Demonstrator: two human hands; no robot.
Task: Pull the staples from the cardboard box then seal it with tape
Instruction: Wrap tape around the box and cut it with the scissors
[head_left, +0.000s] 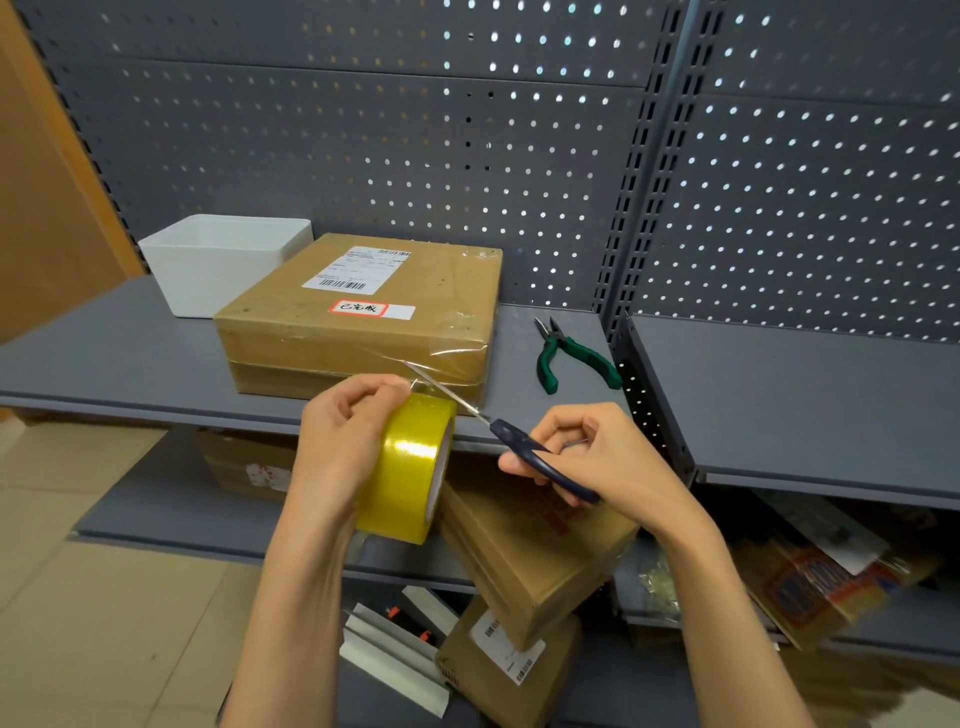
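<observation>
Head view. Left hand (345, 441) grips the yellow tape roll (410, 470), fingers curled over its top edge, thumb side hidden behind the roll. The roll stands on edge in front of the shelf lip. A clear strip of tape runs up from the roll to the front face of the cardboard box (363, 317).

Right hand (597, 457) holds the scissors (498, 431) by the dark blue handles, fingers curled through and round them. The blades point up and left from this grip, reaching across the tape strip just above the roll, next to the left fingertips. Blades appear nearly closed; how far exactly, cannot tell.

The box sits flat on the grey shelf (104, 353), beyond both hands, just behind the left grip. Its top carries a white shipping label and a red-bordered sticker; clear tape shines along its right side and front edge.

Green-handled pliers (566, 353) lie on the shelf above the right grip, right of the box and apart from it. A white bin (218, 265) touches the box's far left corner. More cardboard parcels (530, 551) lie on the lower shelves beneath the hands.
</observation>
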